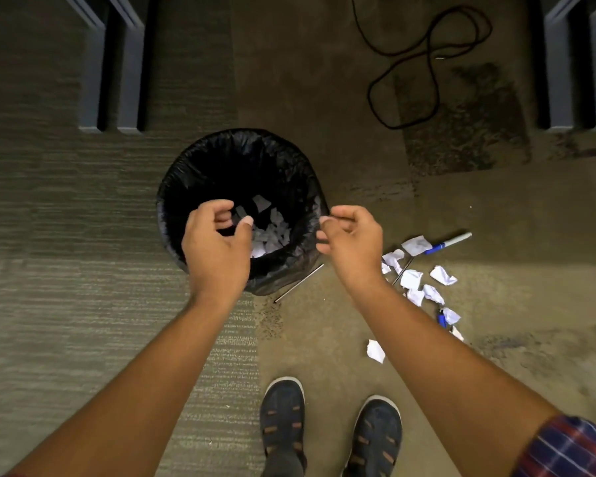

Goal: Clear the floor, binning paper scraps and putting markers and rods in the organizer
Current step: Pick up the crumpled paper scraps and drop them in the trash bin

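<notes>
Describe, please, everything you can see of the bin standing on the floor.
The bin is round, upright and lined with a glossy black plastic bag folded over its rim. White paper scraps lie in its bottom. It stands on the carpet. A thin metal rod lies by its base. The left hand hovers over its opening, the right hand beside its right rim; neither clearly touches it.
</notes>
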Tool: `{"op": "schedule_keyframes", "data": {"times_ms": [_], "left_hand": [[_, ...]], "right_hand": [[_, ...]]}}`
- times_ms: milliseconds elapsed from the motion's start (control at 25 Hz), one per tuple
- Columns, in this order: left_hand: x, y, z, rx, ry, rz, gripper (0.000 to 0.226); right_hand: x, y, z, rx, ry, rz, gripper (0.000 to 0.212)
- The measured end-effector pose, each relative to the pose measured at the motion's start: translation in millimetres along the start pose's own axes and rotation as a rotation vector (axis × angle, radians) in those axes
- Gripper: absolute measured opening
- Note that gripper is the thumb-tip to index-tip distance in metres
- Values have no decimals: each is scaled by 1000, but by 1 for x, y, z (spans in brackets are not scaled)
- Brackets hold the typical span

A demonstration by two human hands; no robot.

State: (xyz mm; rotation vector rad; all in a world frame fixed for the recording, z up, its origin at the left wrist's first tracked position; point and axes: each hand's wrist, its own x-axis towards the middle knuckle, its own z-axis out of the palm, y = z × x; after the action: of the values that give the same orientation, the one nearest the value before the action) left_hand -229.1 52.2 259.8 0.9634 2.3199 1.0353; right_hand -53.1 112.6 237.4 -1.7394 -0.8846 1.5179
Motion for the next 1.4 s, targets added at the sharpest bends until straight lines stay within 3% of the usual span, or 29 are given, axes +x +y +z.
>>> {"op": "schedule_keyframes", "data": {"times_ms": [120, 280, 440, 640, 800, 920, 1200, 1400], "left_hand": [[-43, 18, 16, -96, -101, 243, 29], [-104, 10, 59, -53, -370, 333, 35], [-157, -35, 111, 137, -648, 263, 40], [-205, -101, 180, 298, -858, 61, 42], [-225, -139, 237, 350, -817, -325, 48], [-241, -165, 267, 370, -781, -479, 49], [-250, -180, 290, 260, -720, -508, 13], [-223, -167, 270, 2, -660, -523, 27]], "right_hand": [[-2, 19, -42, 30, 103, -1, 13], [5, 67, -120, -86, 216, 61, 12], [17, 135, -197, -267, 297, 178, 14], [26, 226, -240, -579, 240, 238, 15], [31, 281, -245, -910, -35, 160, 25], [34, 302, -245, -1170, -199, 33, 31], [39, 310, -251, -1172, -186, 34, 42], [39, 313, -235, -1257, -222, -33, 46]]}}
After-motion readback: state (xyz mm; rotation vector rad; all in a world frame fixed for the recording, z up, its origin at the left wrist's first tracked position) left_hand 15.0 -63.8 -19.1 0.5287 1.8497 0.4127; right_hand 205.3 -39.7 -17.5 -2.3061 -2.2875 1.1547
